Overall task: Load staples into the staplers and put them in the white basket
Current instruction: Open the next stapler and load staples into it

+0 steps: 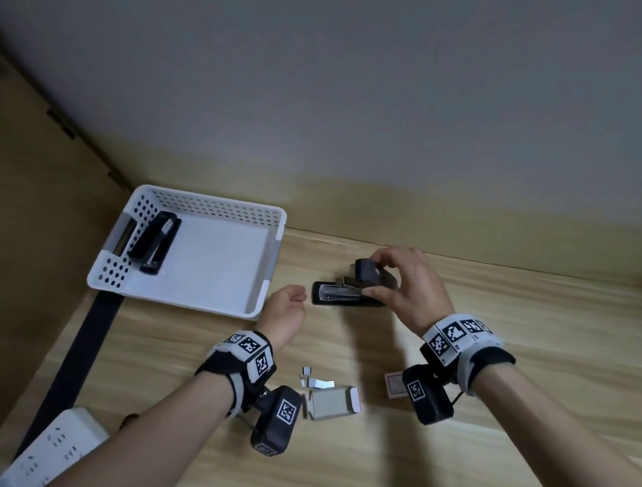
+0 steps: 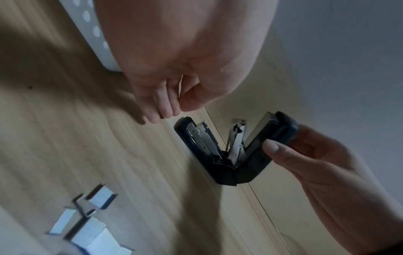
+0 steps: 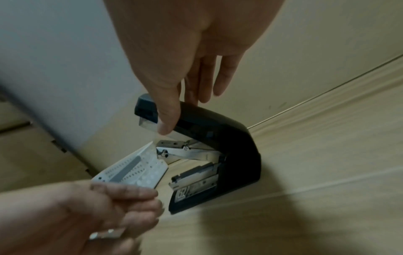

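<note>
Black stapler [image 1: 350,292] on the wooden table [image 1: 489,433], hinged wide open, base flat, just right of the white basket [image 1: 205,303]. Right hand [image 1: 405,285] grips the raised top cover, thumb on its near side, fingers over the far side. Left hand [image 1: 286,310] hovers just left of the stapler base, fingers curled, pinching what looks like a staple strip [image 3: 106,235]; blurred. Second stapler [image 1: 155,241] lies in the basket's left end. Loose staples [image 1: 317,382] and small box [image 1: 331,401] near the left wrist.

light wood desk [image 1: 447,468] against a plain grey wall [image 1: 363,91].
</note>
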### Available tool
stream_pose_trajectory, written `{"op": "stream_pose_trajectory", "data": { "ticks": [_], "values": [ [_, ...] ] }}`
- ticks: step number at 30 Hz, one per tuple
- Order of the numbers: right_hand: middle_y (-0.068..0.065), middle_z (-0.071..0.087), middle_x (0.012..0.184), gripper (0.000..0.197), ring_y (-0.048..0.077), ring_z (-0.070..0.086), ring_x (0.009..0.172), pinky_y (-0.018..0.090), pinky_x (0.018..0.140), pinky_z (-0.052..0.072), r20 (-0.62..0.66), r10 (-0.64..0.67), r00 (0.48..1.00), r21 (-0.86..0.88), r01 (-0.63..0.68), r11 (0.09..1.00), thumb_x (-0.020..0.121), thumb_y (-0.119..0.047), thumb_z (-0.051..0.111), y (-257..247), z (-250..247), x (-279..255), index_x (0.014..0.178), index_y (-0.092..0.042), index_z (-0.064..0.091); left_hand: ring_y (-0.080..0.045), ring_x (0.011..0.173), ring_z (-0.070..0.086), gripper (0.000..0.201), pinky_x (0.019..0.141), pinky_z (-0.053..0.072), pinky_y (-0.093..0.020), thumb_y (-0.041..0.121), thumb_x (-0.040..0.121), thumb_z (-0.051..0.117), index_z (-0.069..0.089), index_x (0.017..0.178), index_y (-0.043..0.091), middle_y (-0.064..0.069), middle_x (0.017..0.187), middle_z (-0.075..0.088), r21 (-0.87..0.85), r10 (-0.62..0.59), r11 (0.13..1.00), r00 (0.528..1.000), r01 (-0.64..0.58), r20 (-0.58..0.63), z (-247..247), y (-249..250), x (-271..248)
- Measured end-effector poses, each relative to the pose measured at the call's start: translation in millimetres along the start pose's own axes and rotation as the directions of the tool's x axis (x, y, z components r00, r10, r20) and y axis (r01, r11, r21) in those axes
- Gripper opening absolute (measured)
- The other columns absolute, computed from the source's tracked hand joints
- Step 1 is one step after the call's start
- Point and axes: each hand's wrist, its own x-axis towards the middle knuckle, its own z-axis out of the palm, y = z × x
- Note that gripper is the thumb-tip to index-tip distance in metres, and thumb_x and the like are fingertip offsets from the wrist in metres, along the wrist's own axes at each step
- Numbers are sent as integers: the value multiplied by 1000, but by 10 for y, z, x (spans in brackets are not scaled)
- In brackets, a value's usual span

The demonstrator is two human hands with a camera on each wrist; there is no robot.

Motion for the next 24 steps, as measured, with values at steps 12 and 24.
{"op": "stream_pose_trajectory", "data": {
  "ticks": [12, 24],
  "values": [
    [-2, 64, 99, 38, 25, 53, 94, 32, 71, 39, 167, -123, 978, -268, 165, 949, 73, -20, 80, -122, 448, 193, 110, -20, 71, -16, 124, 50, 49, 105, 40, -27, -5, 93, 42, 46, 141, 8, -5, 136, 52, -7, 118, 993, 992, -119, -53, -43, 55, 0],
    [6, 57, 127, 71, 28, 51, 110, 40, 94, 46, 67, 36, 997, -169, -24, 985, 66, -11, 79, 222, 214, -197, 132, -11, 53, -18, 128, 39, 59, 106, 37, -33, 20, 85, 63, 42, 140, 21, 4, 139, 41, 619, 521, 553, 811, -558, 265, 104, 421, -8]
  ]
}}
